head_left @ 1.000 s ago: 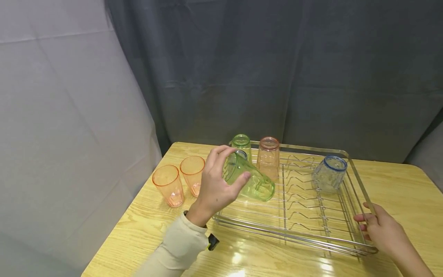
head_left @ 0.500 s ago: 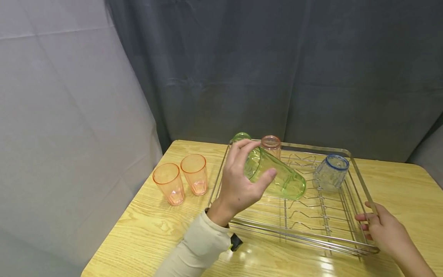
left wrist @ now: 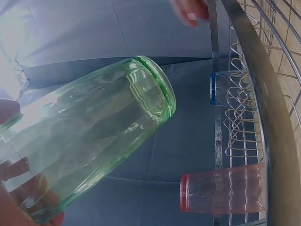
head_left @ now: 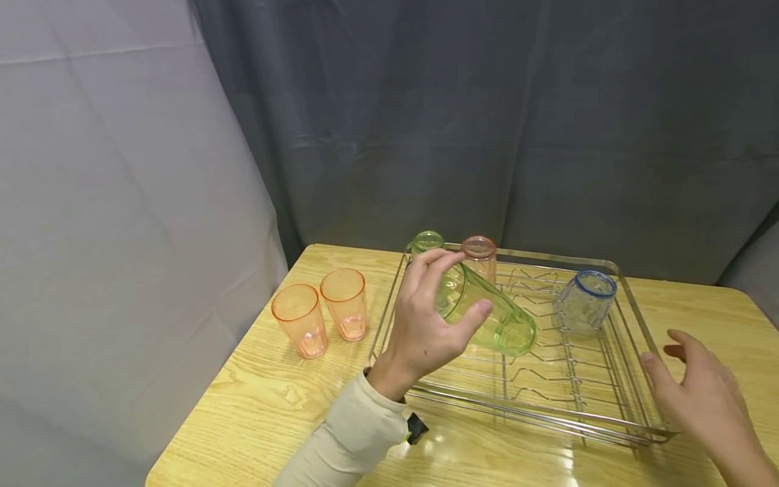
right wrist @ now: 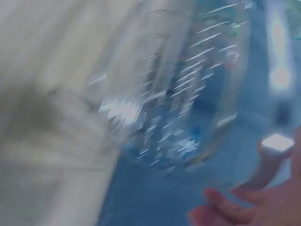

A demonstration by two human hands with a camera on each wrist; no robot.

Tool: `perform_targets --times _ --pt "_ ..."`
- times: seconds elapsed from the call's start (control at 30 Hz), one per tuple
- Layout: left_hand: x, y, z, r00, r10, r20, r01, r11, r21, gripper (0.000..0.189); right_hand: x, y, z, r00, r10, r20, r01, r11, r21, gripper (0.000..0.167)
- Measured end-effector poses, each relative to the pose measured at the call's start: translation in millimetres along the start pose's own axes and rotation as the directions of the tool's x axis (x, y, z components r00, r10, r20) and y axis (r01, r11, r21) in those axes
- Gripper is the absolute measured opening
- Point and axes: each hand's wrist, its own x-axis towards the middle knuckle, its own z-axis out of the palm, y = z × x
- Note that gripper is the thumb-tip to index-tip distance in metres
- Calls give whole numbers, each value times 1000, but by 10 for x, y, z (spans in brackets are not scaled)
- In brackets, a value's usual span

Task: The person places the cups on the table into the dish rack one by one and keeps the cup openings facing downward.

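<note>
My left hand holds a tall clear green glass near its rim, fingers on one side and thumb on the other. The glass is tilted, its base pointing right and down, above the wire dish rack. In the left wrist view the green glass fills the middle, apart from the rack. Just off the rack's right end is my right hand, thumb and fingers spread with nothing between them. The right wrist view is badly blurred.
Upside down in the rack stand a second green glass, a red glass and a blue-rimmed glass. Two orange glasses stand upright on the wooden table, left of the rack. A dark curtain hangs behind.
My left hand has carried the tilted green glass rightward over the rack, then nearly stopped. My right hand has let go of the rack's right rim and moved slightly right.
</note>
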Motion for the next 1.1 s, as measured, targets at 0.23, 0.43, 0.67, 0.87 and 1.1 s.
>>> perform_targets --times 0.23,0.43,0.67,0.87,1.1 --pt "9 54 20 1000 -10 2 10 1000 2 59 -203 -644 98 898 -374 -230 423 876 229 53" --pt "-4 102 23 1000 17 -10 -17 999 -39 57 -253 -1061 204 823 -538 -182 563 727 393 78" --pt "-37 139 42 999 26 -48 -32 992 -125 54 -241 -1179 271 819 -550 -160 548 672 498 84" --pt "-88 158 42 997 -36 -67 21 977 -210 52 -252 -1180 267 799 -577 -170 541 566 622 84" --pt "-159 133 17 996 -61 -68 44 971 -234 50 -271 -1203 258 777 -603 -182 525 459 716 83"
